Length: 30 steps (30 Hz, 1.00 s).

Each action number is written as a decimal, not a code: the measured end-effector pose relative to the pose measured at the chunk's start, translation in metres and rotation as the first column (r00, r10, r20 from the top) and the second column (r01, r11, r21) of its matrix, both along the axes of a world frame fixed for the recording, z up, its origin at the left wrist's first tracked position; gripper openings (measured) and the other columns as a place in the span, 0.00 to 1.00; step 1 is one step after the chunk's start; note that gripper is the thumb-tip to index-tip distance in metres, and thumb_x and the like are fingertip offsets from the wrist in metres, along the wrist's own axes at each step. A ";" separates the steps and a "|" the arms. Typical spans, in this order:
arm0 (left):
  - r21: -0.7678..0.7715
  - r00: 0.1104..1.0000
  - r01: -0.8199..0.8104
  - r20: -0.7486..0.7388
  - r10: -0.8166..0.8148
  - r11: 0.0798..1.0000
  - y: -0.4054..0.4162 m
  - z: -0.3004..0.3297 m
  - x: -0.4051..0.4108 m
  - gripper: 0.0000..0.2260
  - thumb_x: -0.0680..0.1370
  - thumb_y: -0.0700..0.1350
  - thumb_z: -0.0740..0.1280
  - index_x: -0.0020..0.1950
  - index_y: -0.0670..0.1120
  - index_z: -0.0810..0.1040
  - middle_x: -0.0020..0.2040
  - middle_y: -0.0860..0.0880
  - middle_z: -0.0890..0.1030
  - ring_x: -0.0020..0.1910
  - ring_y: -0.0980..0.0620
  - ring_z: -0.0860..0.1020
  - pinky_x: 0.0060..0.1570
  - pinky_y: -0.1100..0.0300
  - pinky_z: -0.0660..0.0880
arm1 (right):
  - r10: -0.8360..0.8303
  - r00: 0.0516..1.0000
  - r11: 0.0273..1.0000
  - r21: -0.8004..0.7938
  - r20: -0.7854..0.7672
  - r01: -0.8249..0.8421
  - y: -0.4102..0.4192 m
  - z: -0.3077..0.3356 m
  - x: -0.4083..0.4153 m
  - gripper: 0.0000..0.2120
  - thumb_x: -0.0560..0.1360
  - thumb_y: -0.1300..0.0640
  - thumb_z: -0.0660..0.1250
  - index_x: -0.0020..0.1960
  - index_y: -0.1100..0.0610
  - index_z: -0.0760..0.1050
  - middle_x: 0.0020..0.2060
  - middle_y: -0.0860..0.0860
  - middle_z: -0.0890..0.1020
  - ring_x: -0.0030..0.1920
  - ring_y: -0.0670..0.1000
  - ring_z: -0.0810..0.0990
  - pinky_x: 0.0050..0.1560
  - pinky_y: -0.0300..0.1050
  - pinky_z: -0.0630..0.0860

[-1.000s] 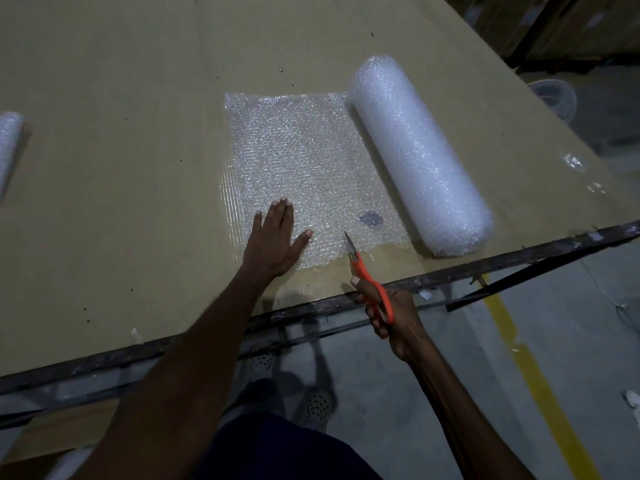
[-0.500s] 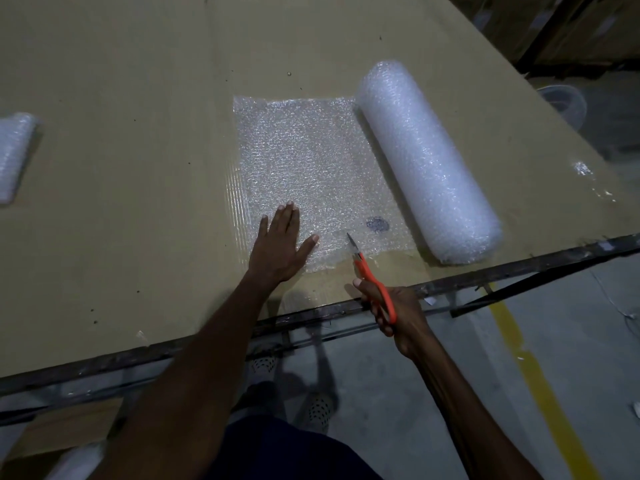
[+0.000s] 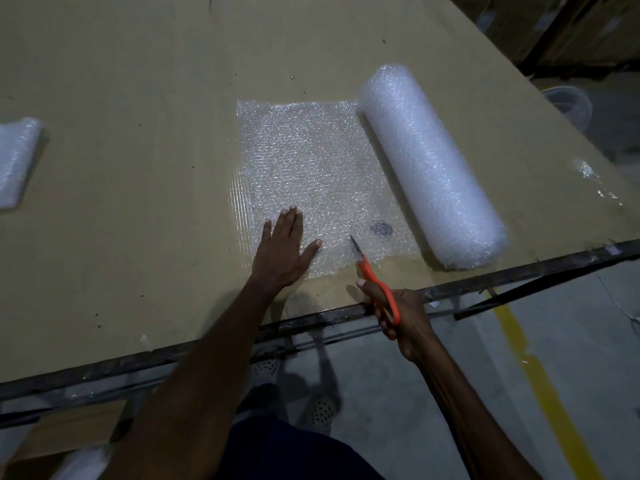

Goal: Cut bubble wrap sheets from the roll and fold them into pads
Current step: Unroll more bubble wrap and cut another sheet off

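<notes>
- Left hand lies flat, palm down, fingers straight and thumb spread, pressing the near left part of the unrolled bubble wrap sheet against the table.
- Right hand curls its fingers through the orange handles of the scissors and grips them just past the table's near edge.
- Scissor blades point up and away from the person, the tip lying over the sheet's near edge, a little to the right of the left thumb; whether the blades are parted cannot be told.
- Bubble wrap sheet lies spread flat on the brown table top, its right side running into the roll.
- Roll rests on its side at the right of the sheet, slanting from far left to near right, its near end close to the dark metal table edge.
- A small dark mark shows on the sheet near the roll's lower end.
- At the far left of the table lies a folded bubble wrap pad, well apart from the sheet.
- Beyond the table on the right, a yellow floor line crosses grey concrete.
</notes>
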<state>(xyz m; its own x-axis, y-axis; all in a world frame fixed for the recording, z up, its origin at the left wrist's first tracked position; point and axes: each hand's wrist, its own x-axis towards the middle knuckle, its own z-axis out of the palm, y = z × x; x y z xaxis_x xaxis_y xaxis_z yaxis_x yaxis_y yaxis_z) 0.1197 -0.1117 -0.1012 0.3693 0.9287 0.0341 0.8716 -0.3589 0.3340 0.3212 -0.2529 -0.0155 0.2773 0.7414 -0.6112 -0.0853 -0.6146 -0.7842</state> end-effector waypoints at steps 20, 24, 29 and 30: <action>0.001 1.000 -0.003 0.002 0.003 1.000 0.001 -0.004 0.000 0.38 0.81 0.67 0.43 0.82 0.41 0.51 0.83 0.44 0.49 0.81 0.48 0.46 0.78 0.45 0.42 | 0.011 1.000 1.000 0.019 -0.027 -0.011 0.011 0.006 -0.002 0.19 0.68 0.45 0.80 0.39 0.61 0.80 0.25 0.52 0.73 0.21 0.47 0.66 0.20 0.36 0.58; -0.003 1.000 -0.004 0.000 0.004 1.000 0.001 -0.003 -0.001 0.38 0.81 0.66 0.44 0.82 0.41 0.51 0.83 0.44 0.49 0.81 0.49 0.46 0.78 0.45 0.42 | 0.023 1.000 1.000 0.017 -0.017 -0.022 0.013 0.002 -0.001 0.19 0.68 0.46 0.80 0.40 0.62 0.80 0.26 0.53 0.73 0.21 0.46 0.65 0.20 0.36 0.58; -0.003 1.000 0.000 0.003 0.000 1.000 0.000 -0.003 -0.001 0.39 0.81 0.67 0.43 0.82 0.41 0.51 0.83 0.44 0.49 0.81 0.48 0.46 0.79 0.44 0.44 | 0.015 1.000 1.000 0.004 -0.017 -0.015 0.008 0.002 0.002 0.19 0.68 0.44 0.80 0.40 0.61 0.81 0.27 0.54 0.73 0.22 0.47 0.65 0.20 0.35 0.58; -0.004 1.000 0.001 0.003 -0.001 1.000 0.000 -0.003 -0.001 0.39 0.80 0.68 0.42 0.82 0.41 0.50 0.83 0.44 0.48 0.81 0.48 0.46 0.79 0.44 0.44 | 0.011 1.000 1.000 0.006 -0.021 -0.011 0.010 0.003 0.001 0.20 0.68 0.44 0.80 0.41 0.61 0.81 0.27 0.54 0.73 0.22 0.47 0.66 0.20 0.35 0.58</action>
<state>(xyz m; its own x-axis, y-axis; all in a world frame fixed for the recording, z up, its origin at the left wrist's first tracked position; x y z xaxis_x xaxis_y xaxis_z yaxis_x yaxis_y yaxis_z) 0.1192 -0.1114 -0.1042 0.3701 0.9285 0.0313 0.8701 -0.3582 0.3384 0.3223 -0.2430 -0.0130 0.2559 0.7479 -0.6125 -0.0949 -0.6111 -0.7859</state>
